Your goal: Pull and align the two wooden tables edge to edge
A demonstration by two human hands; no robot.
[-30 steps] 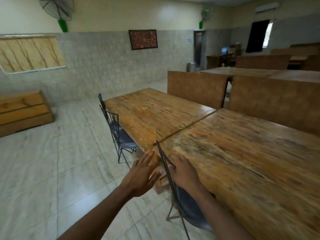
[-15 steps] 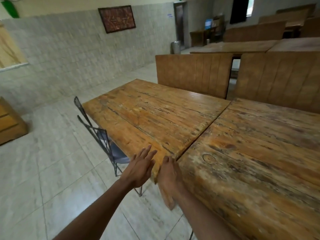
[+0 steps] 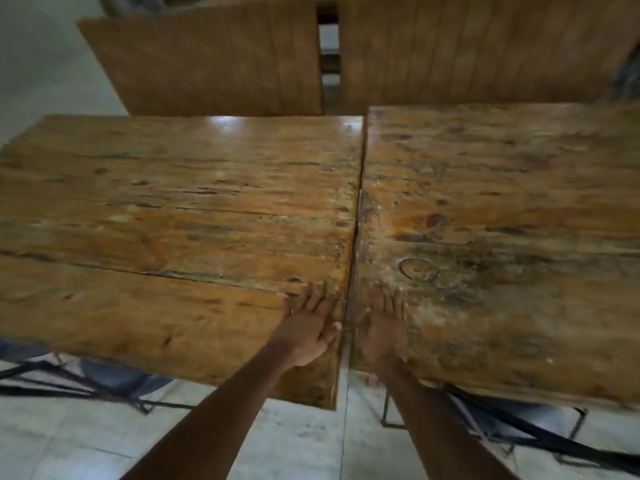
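Fingers [image 3: 313, 299] of my left hand [image 3: 306, 330] lie spread and flat, palm down, gripping nothing, on the top of the left wooden table [image 3: 173, 220], just beside the seam [image 3: 356, 216] where the 2 tabletops meet. My right hand [image 3: 384, 327] rests the same way on the right wooden table [image 3: 502, 237], fingers straight and a little apart, pressed to the wood on the other side of that seam. Both hands sit near the tables' front edge, with the seam running between them.

Along the seam the 2 tables stand close together, edge facing edge, with only a thin dark line between them. At the far end of the seam the right table's back edge reaches a bit farther away from me than the left table's. At the near end the 2 front corners do not line up either, and a narrow strip of pale tiled floor [image 3: 311, 441] shows between the tables there.

Beyond the seam's far end stand 2 wooden bench backs [image 3: 214, 60], one behind each table, with a gap between them. Below the front edge, left of the seam, a metal-framed chair with a blue seat [image 3: 114, 375] is tucked under the left table; right of the seam another dark metal chair frame [image 3: 519, 431] sits under the right table. The whole view is somewhat blurred.
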